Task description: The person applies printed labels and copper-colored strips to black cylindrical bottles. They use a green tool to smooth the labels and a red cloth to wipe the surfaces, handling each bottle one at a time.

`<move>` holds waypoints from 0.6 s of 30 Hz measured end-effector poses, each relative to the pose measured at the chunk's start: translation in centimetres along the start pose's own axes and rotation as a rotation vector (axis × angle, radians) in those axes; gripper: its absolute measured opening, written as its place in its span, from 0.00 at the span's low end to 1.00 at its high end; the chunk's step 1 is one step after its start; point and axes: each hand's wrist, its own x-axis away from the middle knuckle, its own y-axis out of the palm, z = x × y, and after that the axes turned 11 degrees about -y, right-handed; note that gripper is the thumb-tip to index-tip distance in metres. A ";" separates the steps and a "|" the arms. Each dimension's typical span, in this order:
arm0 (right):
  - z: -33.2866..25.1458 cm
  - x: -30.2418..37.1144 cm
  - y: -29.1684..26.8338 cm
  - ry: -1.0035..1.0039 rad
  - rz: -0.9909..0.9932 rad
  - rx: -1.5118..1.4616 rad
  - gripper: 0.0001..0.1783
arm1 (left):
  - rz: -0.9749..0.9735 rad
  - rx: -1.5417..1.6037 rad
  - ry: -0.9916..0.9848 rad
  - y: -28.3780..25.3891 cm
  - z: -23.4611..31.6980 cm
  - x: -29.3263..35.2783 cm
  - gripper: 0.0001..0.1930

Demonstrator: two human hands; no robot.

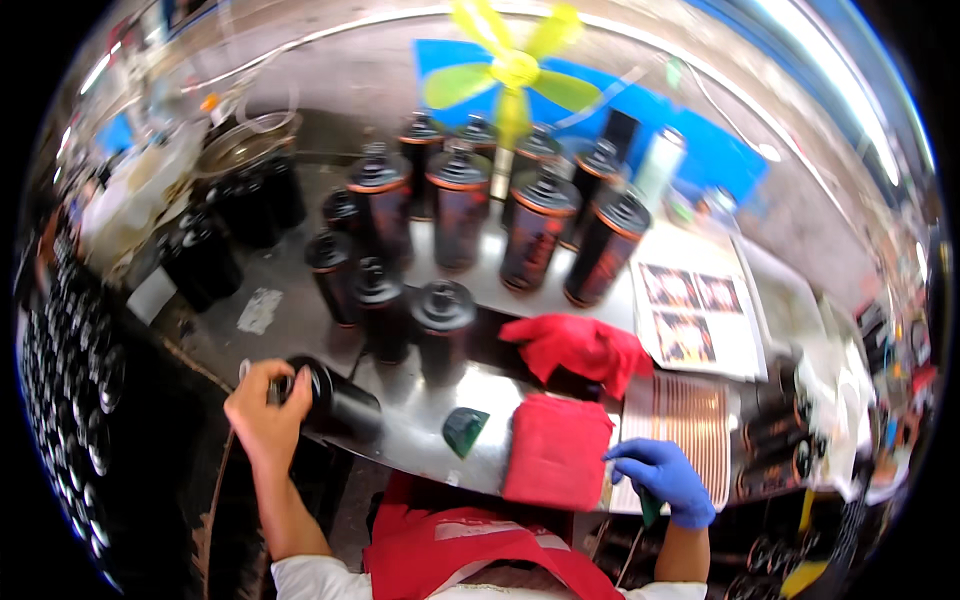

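My bare left hand is closed around the top end of a black bottle, which lies tilted over the table's front left edge. My right hand, in a blue glove, has its fingers bent beside a folded red cloth. A dark green flat piece shows below its fingers and seems held in them. Another green flat piece lies on the metal table between my hands. Under the gloved hand is a sheet of striped strips.
Several black bottles with orange-edged tops stand across the back. Plain black ones stand nearer. A crumpled red cloth lies by printed sheets. A yellow-green fan stands behind. More bottles crowd the far left.
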 end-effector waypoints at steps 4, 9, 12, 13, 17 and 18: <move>3.8 1.0 2.0 -0.248 0.083 -0.157 0.19 | -0.524 0.207 0.441 0.7 7.3 2.5 0.12; 2.7 2.0 3.6 -0.474 0.218 -0.069 0.37 | -1.030 0.380 0.660 10.5 14.9 4.0 0.14; 3.2 0.8 4.1 -0.374 0.412 -0.003 0.37 | -1.268 0.415 0.406 17.4 15.8 5.1 0.15; 4.0 -0.2 4.1 -0.344 0.470 0.073 0.32 | -1.282 0.496 0.257 19.1 15.4 5.7 0.17; 10.2 -3.4 3.1 -0.228 0.520 -0.193 0.25 | -1.161 0.552 0.040 21.7 11.3 10.0 0.35; 10.7 -4.2 3.0 -0.220 0.513 -0.266 0.25 | -1.186 0.541 0.018 21.6 9.5 12.0 0.45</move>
